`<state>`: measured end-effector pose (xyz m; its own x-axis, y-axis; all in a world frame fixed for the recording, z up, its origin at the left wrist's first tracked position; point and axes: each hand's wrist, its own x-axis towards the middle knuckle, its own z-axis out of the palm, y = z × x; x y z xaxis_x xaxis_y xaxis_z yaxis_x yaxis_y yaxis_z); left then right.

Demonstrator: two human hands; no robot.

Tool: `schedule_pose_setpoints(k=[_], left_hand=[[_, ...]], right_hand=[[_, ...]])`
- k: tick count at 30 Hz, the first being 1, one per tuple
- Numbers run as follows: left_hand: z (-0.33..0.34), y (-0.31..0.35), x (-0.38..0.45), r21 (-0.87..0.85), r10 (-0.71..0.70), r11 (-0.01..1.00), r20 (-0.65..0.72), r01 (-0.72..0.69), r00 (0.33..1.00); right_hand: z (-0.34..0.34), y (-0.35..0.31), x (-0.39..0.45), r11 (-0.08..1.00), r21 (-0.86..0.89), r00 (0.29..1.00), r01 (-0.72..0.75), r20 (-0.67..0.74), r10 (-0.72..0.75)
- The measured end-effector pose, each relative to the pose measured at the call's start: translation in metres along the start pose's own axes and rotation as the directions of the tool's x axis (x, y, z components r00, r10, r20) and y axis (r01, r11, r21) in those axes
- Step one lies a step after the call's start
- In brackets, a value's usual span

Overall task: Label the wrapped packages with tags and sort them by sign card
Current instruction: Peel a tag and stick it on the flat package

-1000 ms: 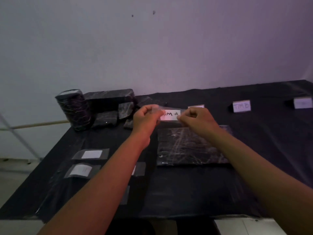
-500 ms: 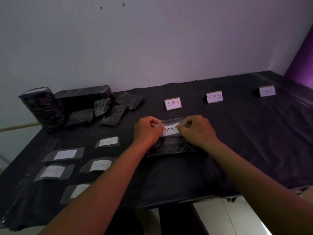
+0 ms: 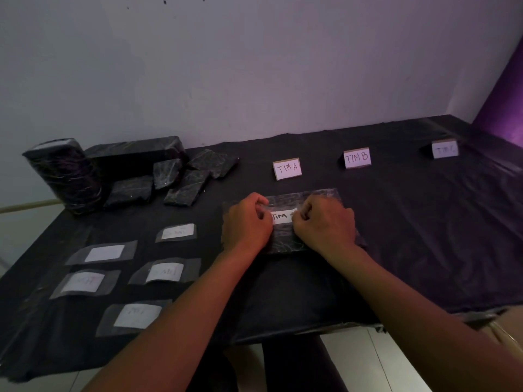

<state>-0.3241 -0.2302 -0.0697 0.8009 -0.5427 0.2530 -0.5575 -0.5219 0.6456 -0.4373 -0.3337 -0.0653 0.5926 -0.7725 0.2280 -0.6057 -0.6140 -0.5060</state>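
Tag (image 3: 281, 217), white slip under clear tape, lettering "TIM" readable, rest covered by the right hand. It lies flat on top of the flat wrapped package (image 3: 308, 199), which sits on the black-covered tabletop (image 3: 424, 236) just in front of the "TIM A" sign card (image 3: 287, 168).

Left hand (image 3: 246, 222): fingers curled, pinching the tag's left end and pressing it to the wrap. Right hand (image 3: 325, 222): likewise closed on the tag's right end.

Change vs. one second ago: the tag was held in the air above the package; half a second ago it was down at the package, and now both ends are pressed down on it. Grip on the tag unchanged.

Further back: "TIM B" sign card (image 3: 357, 158) to the right, then a third sign card (image 3: 445, 149), lettering too faint to read. Left rear: heap of unlabelled wrapped packages (image 3: 169, 176), one upright cylinder (image 3: 65, 174) among them. Left front: five spare tags (image 3: 104, 253) on tape strips, laid flat, same places as before.
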Motion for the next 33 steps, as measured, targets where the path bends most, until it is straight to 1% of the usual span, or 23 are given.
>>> schedule_pose_setpoints(k=[3,6,9,12,14,15,20,23,28,30,31,33], left_hand=[[0.002,0.000,-0.003,-0.018,0.025,1.000,-0.027,-0.025,0.999],[0.005,-0.002,-0.005,0.066,0.028,0.998,-0.046,-0.025,0.999],[0.005,0.002,-0.003,0.123,-0.055,0.991,-0.011,0.056,0.998],[0.005,0.004,0.002,0.181,-0.170,0.971,0.080,0.154,0.982],[0.007,0.003,0.003,0.251,-0.216,0.952,0.141,0.176,0.966],[0.008,0.001,0.002,0.271,-0.229,0.945,0.147,0.183,0.962],[0.011,-0.005,0.002,0.266,-0.318,0.921,0.089,0.285,0.944],[0.013,-0.006,0.001,0.292,-0.298,0.917,0.046,0.272,0.953],[0.012,-0.008,0.002,0.265,-0.241,0.933,-0.041,0.243,0.970],[0.010,-0.006,0.000,0.177,-0.206,0.960,-0.086,0.219,0.975],[0.009,-0.005,0.000,0.120,-0.175,0.974,-0.129,0.190,0.976],[0.005,-0.001,0.003,0.009,-0.096,0.995,-0.264,0.102,0.960]], right_hand=[[0.001,-0.002,-0.001,0.999,-0.020,1.000,-0.028,-0.003,0.027],[0.002,-0.001,-0.001,0.995,-0.048,0.996,-0.088,0.003,0.088],[0.003,-0.003,0.001,0.992,-0.039,0.992,-0.122,0.013,0.123],[0.007,-0.006,0.005,0.982,-0.085,0.980,-0.170,0.094,0.177],[0.010,-0.005,0.006,0.975,-0.112,0.970,-0.190,0.135,0.204],[0.012,-0.003,0.006,0.973,-0.125,0.967,-0.196,0.138,0.213],[0.015,0.000,0.006,0.961,-0.152,0.961,-0.233,0.117,0.252],[0.015,0.002,0.007,0.958,-0.156,0.962,-0.240,0.096,0.257],[0.013,0.004,0.006,0.972,-0.073,0.972,-0.224,0.060,0.229],[0.011,0.004,0.004,0.975,-0.007,0.975,-0.222,0.002,0.222],[0.011,0.003,0.003,0.977,0.042,0.975,-0.211,-0.056,0.213],[0.010,0.000,0.004,0.975,0.160,0.962,-0.157,-0.197,0.188]])
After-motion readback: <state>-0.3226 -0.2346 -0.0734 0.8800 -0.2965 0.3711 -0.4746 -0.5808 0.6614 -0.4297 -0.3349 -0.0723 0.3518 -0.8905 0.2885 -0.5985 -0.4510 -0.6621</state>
